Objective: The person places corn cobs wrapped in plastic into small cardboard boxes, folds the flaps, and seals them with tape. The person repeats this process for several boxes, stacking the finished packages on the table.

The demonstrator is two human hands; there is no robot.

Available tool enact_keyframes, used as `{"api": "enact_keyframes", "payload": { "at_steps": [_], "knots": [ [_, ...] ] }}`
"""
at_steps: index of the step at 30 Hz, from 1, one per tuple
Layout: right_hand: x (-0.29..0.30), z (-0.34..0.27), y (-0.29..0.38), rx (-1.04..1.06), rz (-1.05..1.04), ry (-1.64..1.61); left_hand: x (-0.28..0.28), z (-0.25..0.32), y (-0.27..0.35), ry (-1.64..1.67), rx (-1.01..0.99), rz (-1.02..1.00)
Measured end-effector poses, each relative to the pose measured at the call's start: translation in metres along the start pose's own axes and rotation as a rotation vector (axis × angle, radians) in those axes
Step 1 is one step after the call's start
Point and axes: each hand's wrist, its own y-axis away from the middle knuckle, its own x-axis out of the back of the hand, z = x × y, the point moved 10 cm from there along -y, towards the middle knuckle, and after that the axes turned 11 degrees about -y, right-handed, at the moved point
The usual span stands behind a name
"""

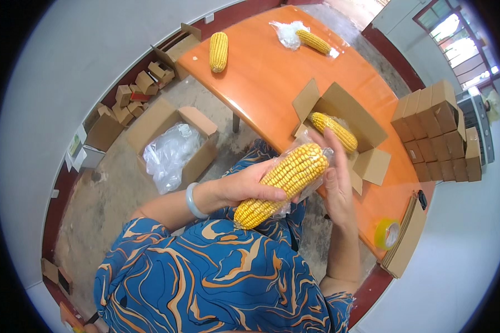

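My left hand [250, 185], a pale bangle on its wrist, is wrapped around a yellow ear of corn [289, 177], with the thumb across the kernels. Clear plastic film [314, 187] lies around and behind this ear, bunched at its upper end. My right hand [337, 183] is raised beside that end, fingers extended and apart; whether it touches the film is unclear. Just beyond it, an open cardboard box [354, 116] on the orange table [262, 75] contains another ear of corn [335, 131], partly covered by plastic.
Two more ears, one whole-looking [218, 52] and one [313, 42] beside crumpled plastic [289, 34], lie farther off. Yellow tape [386, 234] and flattened cardboard [406, 241] are near the right edge. Stacked cartons [435, 129] stand beyond. A floor carton [200, 162] holds plastic bags [173, 152].
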Motion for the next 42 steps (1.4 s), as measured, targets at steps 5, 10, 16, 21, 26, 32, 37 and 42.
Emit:
{"api": "enact_keyframes", "payload": {
  "at_steps": [5,10,16,21,26,32,37,42],
  "knots": [
    [-0.019,0.042,0.007,-0.209,-0.144,-0.37,-0.008,-0.001,0.005,0.029,0.064,0.008],
    [-0.016,0.04,0.015,-0.108,-0.039,-0.35,-0.003,-0.013,0.012,0.17,0.151,-0.018],
    [-0.005,0.025,0.02,0.026,0.044,-0.329,0.009,-0.016,0.012,-0.052,0.16,-0.039],
    [0.03,0.014,0.026,0.131,0.174,-0.252,0.022,0.025,-0.012,-0.471,0.144,-0.087],
    [0.056,-0.043,0.01,0.197,0.181,-0.123,0.011,0.1,-0.067,-0.923,-0.09,-0.206],
    [0.12,-0.064,-0.006,0.131,0.222,0.127,0.009,0.124,-0.15,-1.281,-0.147,-0.252],
    [0.156,-0.02,-0.009,-0.055,0.195,0.485,0.032,0.078,-0.194,-1.404,-0.034,-0.283],
    [0.152,0.002,-0.01,-0.223,0.104,1.092,0.045,0.056,-0.196,-1.736,-0.095,-0.198]
  ]
}}
